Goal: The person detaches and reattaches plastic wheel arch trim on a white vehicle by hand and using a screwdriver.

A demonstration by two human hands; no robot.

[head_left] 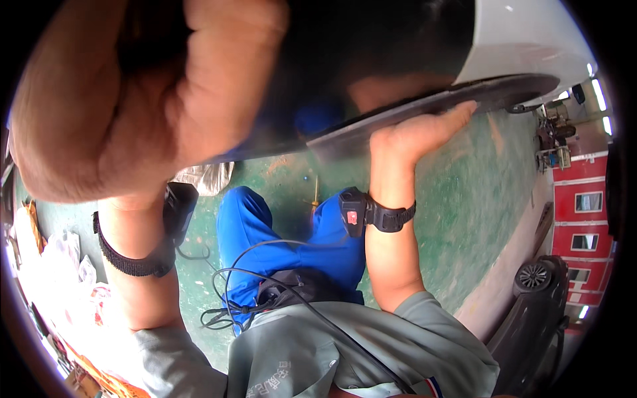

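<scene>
So you've got both bare hands up at this glossy black panel (371,46), which sits above your knees with pale bodywork (537,50) next to it on the right. Your right hand (415,136) is palm-up under the dark strip (501,91) along the panel's lower edge, touching it, thumb out to the right; the other fingers are hard to make out, so can't tell if you're gripping it or just propping it. Your left hand (133,126) is huge, right up near the camera by the panel's left end, digits bent upward and cut off at the top, so no clue if it's clamped on anything. Black straps wrap both wrists, and your blue trousers (245,225) show below, over green floor (458,219).
</scene>
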